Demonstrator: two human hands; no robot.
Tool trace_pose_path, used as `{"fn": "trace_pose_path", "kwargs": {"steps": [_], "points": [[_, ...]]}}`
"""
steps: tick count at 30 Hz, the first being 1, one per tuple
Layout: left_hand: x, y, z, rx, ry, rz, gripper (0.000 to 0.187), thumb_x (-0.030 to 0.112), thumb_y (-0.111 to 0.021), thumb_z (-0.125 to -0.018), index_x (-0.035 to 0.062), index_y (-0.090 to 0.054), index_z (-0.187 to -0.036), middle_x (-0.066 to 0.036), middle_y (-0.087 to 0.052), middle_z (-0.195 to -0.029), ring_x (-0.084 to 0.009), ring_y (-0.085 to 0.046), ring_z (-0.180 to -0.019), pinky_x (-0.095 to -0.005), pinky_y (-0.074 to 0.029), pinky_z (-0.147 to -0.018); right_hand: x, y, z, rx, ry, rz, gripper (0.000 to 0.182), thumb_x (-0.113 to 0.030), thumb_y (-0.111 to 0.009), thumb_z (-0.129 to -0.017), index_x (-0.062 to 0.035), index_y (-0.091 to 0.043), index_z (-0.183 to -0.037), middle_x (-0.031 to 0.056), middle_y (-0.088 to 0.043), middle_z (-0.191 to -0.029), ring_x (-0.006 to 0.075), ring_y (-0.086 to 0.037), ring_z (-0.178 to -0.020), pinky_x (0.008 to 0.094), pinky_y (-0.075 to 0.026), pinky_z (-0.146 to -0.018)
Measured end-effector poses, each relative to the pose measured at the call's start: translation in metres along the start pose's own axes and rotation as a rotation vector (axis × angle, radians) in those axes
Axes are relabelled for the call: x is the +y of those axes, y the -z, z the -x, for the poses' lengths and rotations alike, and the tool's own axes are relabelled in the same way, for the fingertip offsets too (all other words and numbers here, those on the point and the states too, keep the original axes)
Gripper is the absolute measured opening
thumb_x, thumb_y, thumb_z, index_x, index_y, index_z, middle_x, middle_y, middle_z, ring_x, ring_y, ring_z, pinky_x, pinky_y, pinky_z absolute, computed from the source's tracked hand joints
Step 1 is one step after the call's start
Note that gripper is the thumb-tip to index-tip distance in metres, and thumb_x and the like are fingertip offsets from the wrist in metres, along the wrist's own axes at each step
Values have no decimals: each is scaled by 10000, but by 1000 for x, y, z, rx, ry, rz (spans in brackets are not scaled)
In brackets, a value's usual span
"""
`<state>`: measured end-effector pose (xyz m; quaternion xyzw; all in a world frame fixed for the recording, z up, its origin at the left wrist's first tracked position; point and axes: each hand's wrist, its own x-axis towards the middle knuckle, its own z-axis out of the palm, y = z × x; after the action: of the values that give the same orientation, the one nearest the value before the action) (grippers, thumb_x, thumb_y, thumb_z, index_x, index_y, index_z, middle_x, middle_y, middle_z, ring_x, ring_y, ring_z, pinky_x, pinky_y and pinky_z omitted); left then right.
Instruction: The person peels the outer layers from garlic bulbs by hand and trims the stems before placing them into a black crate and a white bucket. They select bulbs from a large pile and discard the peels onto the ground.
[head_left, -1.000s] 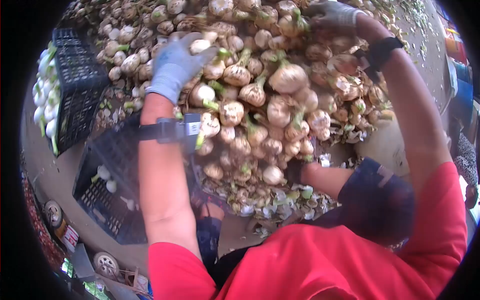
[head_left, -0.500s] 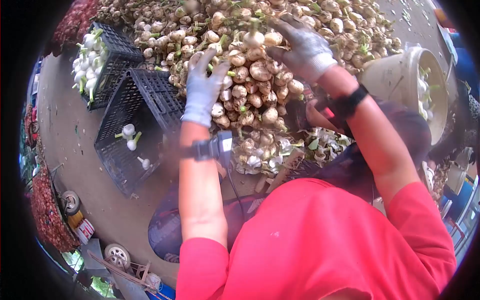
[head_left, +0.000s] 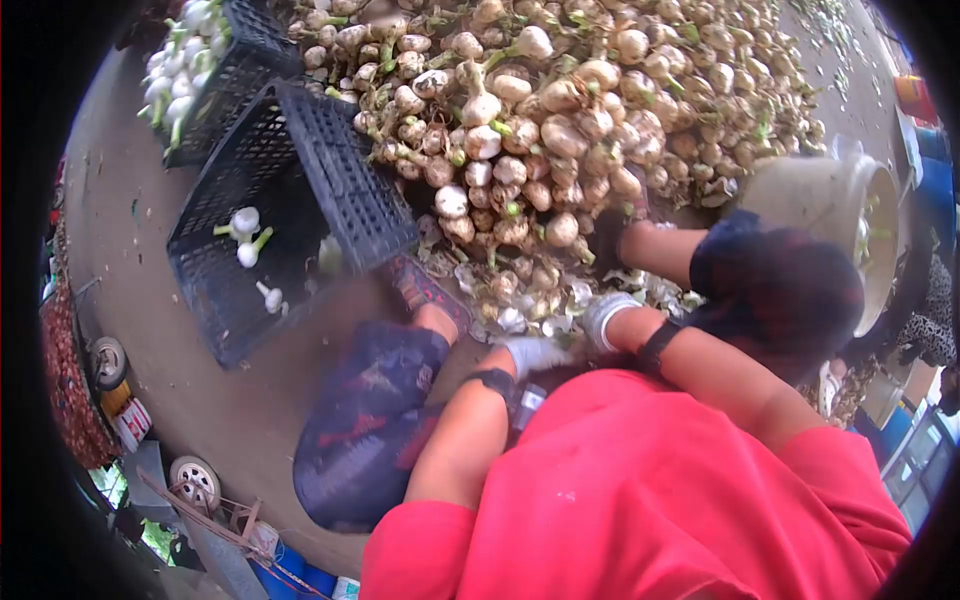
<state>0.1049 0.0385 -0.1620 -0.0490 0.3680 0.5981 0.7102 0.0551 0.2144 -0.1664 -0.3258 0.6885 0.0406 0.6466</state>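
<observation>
My left hand (head_left: 536,354), in a pale glove and blurred, is low in front of my body, near the loose peelings (head_left: 560,310). Just right of it, my right hand (head_left: 606,318) is also gloved and turned down at the edge of the peelings. The fingers of both hands are hidden or smeared, so what they hold cannot be made out. Beyond them lies a large heap of bulbs with dirty skins (head_left: 565,135). A dark crate (head_left: 345,190) on its side stands left of the heap, with several clean white bulbs (head_left: 247,252) inside.
A second dark crate (head_left: 245,75) with many white bulbs (head_left: 188,65) is at the upper left. A cream bucket (head_left: 810,205) lies tipped at the right, by my right knee (head_left: 780,275). My left leg (head_left: 370,430) is bent below the crate. Wheels (head_left: 195,483) show lower left.
Both hands have come back from over the heap to low in front of my body and closer together. The view has shifted, and more of my legs shows.
</observation>
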Motion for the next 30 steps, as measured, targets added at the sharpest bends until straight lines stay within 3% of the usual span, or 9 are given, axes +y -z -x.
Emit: {"fn": "trace_pose_path", "kwargs": {"steps": [3, 7, 11, 15, 17, 21, 23, 25, 30], "points": [[10, 10, -4, -9, 204, -207, 481, 366, -561, -856, 58, -543, -1225, -76, -624, -1128, -190, -566, -1005, -327, -439, -875, -9, 24, 8, 12, 2, -149, 318, -182, -574, -784, -66, -648, -1071, 185, -626, -1101, 340, -622, -984, 416, -506, -813], [-22, 15, -21, -63, 102, -516, 557, 451, -483, -844, 83, -523, -1261, -173, -568, -1228, -323, -538, -1100, -351, -389, -951, -17, 44, 23, -124, -32, -287, 406, -282, -567, -792, -38, -630, -1110, 196, -614, -1120, 337, -605, -1023, 412, -489, -849], [6, 46, 0, -279, 379, -825, 609, 538, -531, -802, 66, -586, -1182, -157, -583, -1211, -297, -576, -1043, -361, -414, -922, -26, 29, -5, -396, 110, -392, 623, -434, -637, -704, -55, -582, -1196, 154, -597, -1186, 309, -581, -1070, 389, -457, -898], [51, 55, 28, 28, 284, -533, 479, 341, -635, -794, 77, -583, -1191, -95, -641, -1064, -205, -587, -938, -310, -441, -830, -29, 89, 12, 180, -15, -463, 459, -380, -641, -723, -77, -637, -1068, 162, -656, -1024, 321, -627, -947, 414, -500, -796], [33, 65, 31, 133, -25, -236, 471, 276, -652, -777, 57, -571, -1186, -77, -634, -1029, -176, -569, -923, -285, -439, -819, -36, 99, 36, 542, -115, -394, 386, -350, -665, -737, -69, -624, -998, 146, -668, -929, 317, -640, -886, 411, -509, -748], [83, 10, 87, 380, -327, -413, 499, 261, -654, -791, -25, -541, -1184, -71, -616, -1046, -143, -559, -941, -283, -445, -829, -52, 100, 87, 680, -102, -288, 407, -368, -676, -733, -72, -600, -1002, 164, -659, -878, 321, -643, -859, 430, -505, -729], [92, -19, 107, 374, -383, -121, 430, 230, -655, -809, -38, -573, -1135, -81, -633, -998, -142, -578, -924, -275, -462, -809, -68, 90, 98, 776, -44, -253, 425, -377, -674, -727, -67, -595, -1006, 161, -656, -867, 324, -643, -849, 436, -500, -722], [88, -40, 122, 325, -369, -283, 268, 220, -675, -816, -20, -651, -932, -51, -649, -775, -119, -599, -690, -257, -484, -634, -85, 79, 112, 1009, 158, -191, 478, -444, -673, -712, -87, -598, -1021, 168, -654, -872, 338, -640, -841, 437, -496, -720], [65, -79, 147, 496, -385, -507, 264, 214, -679, -810, -16, -648, -938, -20, -621, -742, -92, -559, -643, -248, -464, -589, -123, 44, 161, 1077, -11, -358, 544, -473, -684, -695, -118, -590, -1096, 177, -653, -875, 339, -636, -854, 434, -494, -732]]}}
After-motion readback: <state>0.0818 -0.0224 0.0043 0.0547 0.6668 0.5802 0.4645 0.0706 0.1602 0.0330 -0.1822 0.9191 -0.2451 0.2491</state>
